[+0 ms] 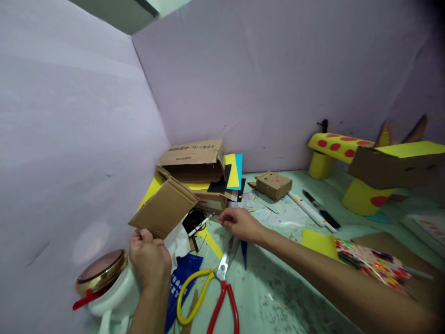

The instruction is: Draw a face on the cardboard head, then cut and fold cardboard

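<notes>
A: Left side?
B: White container (116,297), near. Beside it my left hand (151,253) pinches the cardboard piece (163,208) by its near edge, in front of the open cardboard box (194,160).
A: Middle?
B: Scissors (223,266) on the surface (264,292), blades toward my right hand (241,225). Its fingers are curled; whether they grip anything, I cannot tell.
A: Right?
B: Small cardboard block (274,185), far.
</notes>
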`<control>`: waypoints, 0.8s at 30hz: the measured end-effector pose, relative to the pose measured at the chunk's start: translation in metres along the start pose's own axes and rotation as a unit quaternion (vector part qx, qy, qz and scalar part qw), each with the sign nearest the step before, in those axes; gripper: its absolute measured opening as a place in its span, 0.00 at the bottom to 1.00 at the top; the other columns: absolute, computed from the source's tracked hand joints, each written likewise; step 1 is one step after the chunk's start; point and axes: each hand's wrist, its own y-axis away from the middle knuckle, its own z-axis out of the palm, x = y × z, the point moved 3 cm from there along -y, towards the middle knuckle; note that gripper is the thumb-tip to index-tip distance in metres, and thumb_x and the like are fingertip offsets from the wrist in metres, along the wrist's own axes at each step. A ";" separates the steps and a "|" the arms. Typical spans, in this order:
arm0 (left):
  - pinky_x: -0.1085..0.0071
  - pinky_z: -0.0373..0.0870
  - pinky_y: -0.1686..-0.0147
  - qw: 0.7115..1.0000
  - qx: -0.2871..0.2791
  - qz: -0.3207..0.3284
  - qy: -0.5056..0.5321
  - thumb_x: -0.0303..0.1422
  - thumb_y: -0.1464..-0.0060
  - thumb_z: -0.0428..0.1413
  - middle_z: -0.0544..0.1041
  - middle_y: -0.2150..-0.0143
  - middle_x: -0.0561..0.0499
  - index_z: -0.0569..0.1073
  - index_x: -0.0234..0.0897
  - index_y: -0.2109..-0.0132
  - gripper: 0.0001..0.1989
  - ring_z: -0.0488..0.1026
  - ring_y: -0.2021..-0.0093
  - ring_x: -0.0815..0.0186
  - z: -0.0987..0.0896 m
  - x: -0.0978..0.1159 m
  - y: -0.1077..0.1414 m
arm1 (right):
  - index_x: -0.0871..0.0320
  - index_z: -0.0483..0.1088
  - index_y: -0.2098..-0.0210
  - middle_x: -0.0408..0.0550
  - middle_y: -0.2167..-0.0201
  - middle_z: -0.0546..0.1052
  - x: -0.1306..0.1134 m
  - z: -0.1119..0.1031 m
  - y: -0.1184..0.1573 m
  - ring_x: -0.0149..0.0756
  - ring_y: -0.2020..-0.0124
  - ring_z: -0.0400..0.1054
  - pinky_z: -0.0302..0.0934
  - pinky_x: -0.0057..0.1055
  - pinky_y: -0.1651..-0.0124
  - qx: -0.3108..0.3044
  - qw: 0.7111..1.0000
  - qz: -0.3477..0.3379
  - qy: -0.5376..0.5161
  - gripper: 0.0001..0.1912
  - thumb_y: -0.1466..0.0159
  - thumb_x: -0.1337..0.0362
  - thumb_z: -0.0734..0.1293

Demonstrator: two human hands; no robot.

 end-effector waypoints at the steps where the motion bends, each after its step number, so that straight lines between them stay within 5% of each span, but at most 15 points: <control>1: 0.62 0.74 0.62 1.000 -0.005 -0.020 0.013 0.38 0.39 0.53 0.73 0.52 0.47 0.68 0.35 0.48 0.16 0.74 0.59 0.63 0.001 -0.001 0.000 | 0.61 0.70 0.56 0.48 0.58 0.76 0.000 0.000 0.002 0.37 0.60 0.72 0.68 0.41 0.56 0.012 0.999 0.008 -0.033 0.11 0.35 0.61 0.65; 8: 0.63 0.74 0.63 0.977 -0.130 -0.159 0.054 0.37 0.40 0.54 0.74 0.55 0.48 0.70 0.34 0.51 0.13 0.74 0.61 0.64 0.024 -0.011 0.031 | 0.62 0.67 0.53 0.57 0.58 0.78 -0.017 -0.018 0.034 0.37 0.62 0.75 0.69 0.34 0.61 0.076 0.955 0.062 -0.279 0.27 0.31 0.51 0.47; 13: 0.69 0.72 0.69 0.938 -0.266 -0.215 0.059 0.36 0.40 0.54 0.74 0.64 0.52 0.71 0.33 0.58 0.09 0.72 0.69 0.69 0.036 -0.007 0.079 | 0.60 0.70 0.59 0.52 0.60 0.80 -0.012 -0.023 0.068 0.45 0.60 0.74 0.68 0.37 0.61 0.105 0.930 0.056 -0.347 0.23 0.51 0.54 0.71; 20: 0.76 0.66 0.75 0.922 -0.316 -0.215 0.057 0.44 0.55 0.63 0.73 0.74 0.55 0.71 0.35 0.67 0.17 0.70 0.73 0.70 0.038 0.012 0.092 | 0.60 0.70 0.60 0.50 0.65 0.80 0.011 -0.036 0.114 0.45 0.62 0.74 0.67 0.38 0.59 0.177 0.899 0.065 -0.394 0.22 0.53 0.57 0.72; 24: 0.74 0.64 0.79 0.875 -0.402 -0.265 0.053 0.45 0.65 0.67 0.74 0.75 0.52 0.76 0.33 0.67 0.22 0.69 0.76 0.68 0.039 0.025 0.106 | 0.59 0.70 0.65 0.48 0.68 0.80 0.012 -0.031 0.150 0.42 0.65 0.74 0.66 0.34 0.63 0.181 0.891 0.072 -0.410 0.18 0.52 0.59 0.73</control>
